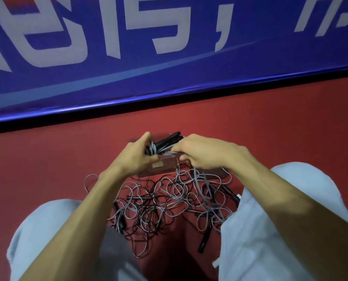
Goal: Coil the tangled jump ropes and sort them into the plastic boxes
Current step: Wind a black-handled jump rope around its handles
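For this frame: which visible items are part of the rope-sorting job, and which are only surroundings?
Job items:
left hand
right hand
coiled rope bundle held by both hands
clear plastic box
tangled rope pile

Surroundings:
blue banner
red floor

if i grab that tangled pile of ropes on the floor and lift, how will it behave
The tangled pile would probably come up as one floppy clump, since its thin loops cross everywhere. It is likely light, being thin cord. The black handles may dangle and snag.
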Available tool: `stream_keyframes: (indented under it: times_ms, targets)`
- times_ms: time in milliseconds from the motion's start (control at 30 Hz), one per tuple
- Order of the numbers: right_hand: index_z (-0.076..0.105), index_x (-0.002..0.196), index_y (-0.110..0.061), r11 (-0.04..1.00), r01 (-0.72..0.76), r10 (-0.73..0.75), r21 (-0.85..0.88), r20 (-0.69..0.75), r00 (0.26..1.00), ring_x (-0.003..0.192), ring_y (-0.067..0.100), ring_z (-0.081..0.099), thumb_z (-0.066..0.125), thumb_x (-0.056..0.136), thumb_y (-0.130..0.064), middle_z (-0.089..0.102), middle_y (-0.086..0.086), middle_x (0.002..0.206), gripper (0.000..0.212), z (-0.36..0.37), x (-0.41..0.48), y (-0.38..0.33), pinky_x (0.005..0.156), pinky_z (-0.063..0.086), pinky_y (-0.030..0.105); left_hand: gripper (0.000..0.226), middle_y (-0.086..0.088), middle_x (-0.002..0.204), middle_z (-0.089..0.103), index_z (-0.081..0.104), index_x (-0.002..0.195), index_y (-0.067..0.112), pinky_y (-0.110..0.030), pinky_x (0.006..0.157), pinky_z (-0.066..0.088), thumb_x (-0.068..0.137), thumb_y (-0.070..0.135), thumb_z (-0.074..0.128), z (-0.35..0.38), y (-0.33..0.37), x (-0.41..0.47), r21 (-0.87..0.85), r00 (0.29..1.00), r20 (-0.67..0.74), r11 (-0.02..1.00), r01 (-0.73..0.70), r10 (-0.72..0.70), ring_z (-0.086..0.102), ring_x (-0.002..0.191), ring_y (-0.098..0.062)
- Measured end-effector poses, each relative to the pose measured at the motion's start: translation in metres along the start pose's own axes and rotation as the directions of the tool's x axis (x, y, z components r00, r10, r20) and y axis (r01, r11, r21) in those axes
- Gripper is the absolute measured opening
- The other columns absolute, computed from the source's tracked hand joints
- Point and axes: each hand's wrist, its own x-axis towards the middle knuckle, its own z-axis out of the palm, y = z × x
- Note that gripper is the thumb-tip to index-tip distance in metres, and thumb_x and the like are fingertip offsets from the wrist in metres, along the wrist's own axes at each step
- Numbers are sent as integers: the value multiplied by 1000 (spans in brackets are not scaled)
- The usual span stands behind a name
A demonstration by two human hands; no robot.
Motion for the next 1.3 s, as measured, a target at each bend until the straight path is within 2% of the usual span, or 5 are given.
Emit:
stream_keyframes:
  times_ms: [333, 533, 767, 967, 1300]
  targets:
    - [66, 107, -26, 1000, 16, -22, -22, -330, 944, 98, 9, 59, 57, 94, -13, 66, -11, 102, 20, 2, -4, 1, 72, 46, 29, 28, 5, 76, 66, 54, 96, 33, -45, 70, 55, 73, 39, 70, 7, -1, -4, 276, 970, 235, 952, -133, 67, 63, 73, -20]
    - [73, 81, -27, 960, -155, 244, 231, -427, 871, 68, 2, 56, 73, 76, -50, 64, -14, 69, 23, -1, -3, 7, 62, 40, 25, 63, 5, 65, 63, 61, 90, 40, -35, 60, 50, 56, 92, 50, 3, 14, -20, 192, 969, 216, 967, -166, 124, 57, 59, -14]
    - [72, 72, -13, 342, 37, 503, 939, -216, 837, 54, 7, 55, 67, 88, -22, 64, -3, 62, 19, -12, -1, 11, 53, 42, 19, 1, 7, 64, 61, 65, 86, 26, -27, 52, 44, 85, 26, 66, -18, 29, -30, -360, 968, 92, 915, -185, 232, 49, 54, -7]
    - [62, 94, -3, 138, 63, 345, 988, -107, 932, 50, 9, 42, 47, 96, -4, 61, 9, 74, 15, -9, 7, -1, 44, 27, 19, 36, 1, 67, 66, 58, 123, 29, -15, 35, 34, 96, 7, 51, -26, 36, -30, -762, 998, -65, 645, -48, -2, 52, 40, -10]
    - [55, 113, -13, 641, -194, 146, 742, 130, 981, 55, 14, 63, 56, 96, -6, 60, 6, 68, 19, -9, -4, 3, 50, 51, 24, 12, -12, 65, 55, 60, 100, 25, -21, 40, 32, 93, 17, 63, -20, 18, -21, -687, 993, -102, 726, -30, -55, 46, 45, -20]
